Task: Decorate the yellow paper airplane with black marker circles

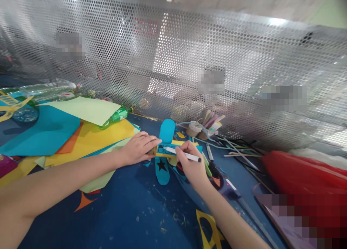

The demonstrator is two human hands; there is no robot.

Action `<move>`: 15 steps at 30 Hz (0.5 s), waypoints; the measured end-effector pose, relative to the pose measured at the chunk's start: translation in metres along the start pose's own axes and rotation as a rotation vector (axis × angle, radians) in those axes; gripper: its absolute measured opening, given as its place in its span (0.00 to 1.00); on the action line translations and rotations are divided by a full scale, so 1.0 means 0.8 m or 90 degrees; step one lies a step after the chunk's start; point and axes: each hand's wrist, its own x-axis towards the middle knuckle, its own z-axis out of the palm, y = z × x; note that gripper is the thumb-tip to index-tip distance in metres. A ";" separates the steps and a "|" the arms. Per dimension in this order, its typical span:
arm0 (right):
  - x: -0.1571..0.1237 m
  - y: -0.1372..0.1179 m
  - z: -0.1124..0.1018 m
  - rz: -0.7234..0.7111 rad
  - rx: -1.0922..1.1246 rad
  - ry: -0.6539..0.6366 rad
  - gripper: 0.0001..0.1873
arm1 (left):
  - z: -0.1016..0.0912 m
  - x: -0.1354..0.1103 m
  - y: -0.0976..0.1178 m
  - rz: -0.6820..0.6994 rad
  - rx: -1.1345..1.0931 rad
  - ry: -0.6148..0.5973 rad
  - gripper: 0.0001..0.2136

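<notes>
Beyond the right grip (192, 165), a perforated metal screen (114, 42) catches white light before a grey wall (238, 1); below spreads the blue table (121, 220).

Perforated silvery metal screen (108, 53) behind a blue tabletop (121, 220)
At left, a pale green paper sheet (84, 109) partly hides a green plastic bottle (117, 118); a glossy red plastic bundle (300, 173) lies at right.

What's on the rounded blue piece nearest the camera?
A black star shows on the blue piece. Its far end passes beneath the yellow-edged part; anything there is covered and can't be seen.
</notes>
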 end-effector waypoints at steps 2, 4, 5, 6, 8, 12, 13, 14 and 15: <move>0.000 -0.001 0.000 -0.002 -0.005 0.003 0.15 | 0.000 0.000 0.000 0.000 0.001 0.004 0.21; 0.000 -0.001 -0.001 0.002 -0.005 -0.003 0.15 | 0.000 0.000 0.000 -0.002 0.000 0.002 0.21; 0.000 -0.001 -0.001 0.002 -0.004 -0.004 0.15 | 0.001 0.000 -0.001 -0.002 0.000 -0.002 0.21; 0.000 0.000 -0.001 0.001 -0.004 -0.003 0.15 | 0.001 -0.001 -0.001 -0.001 -0.001 -0.004 0.21; 0.000 0.000 -0.001 -0.004 -0.006 -0.003 0.15 | 0.002 -0.001 -0.001 0.002 0.001 -0.003 0.21; 0.000 0.001 -0.002 -0.001 -0.008 -0.012 0.15 | 0.002 -0.001 -0.001 0.008 0.007 0.001 0.21; 0.000 0.001 -0.002 -0.001 -0.008 -0.011 0.15 | 0.002 0.000 -0.001 0.007 0.008 0.000 0.21; 0.000 0.001 -0.002 -0.002 -0.008 -0.010 0.15 | 0.001 0.000 0.000 0.006 0.008 -0.002 0.21; 0.000 0.001 -0.002 -0.004 -0.008 -0.007 0.15 | 0.001 0.000 0.000 0.004 0.007 -0.006 0.21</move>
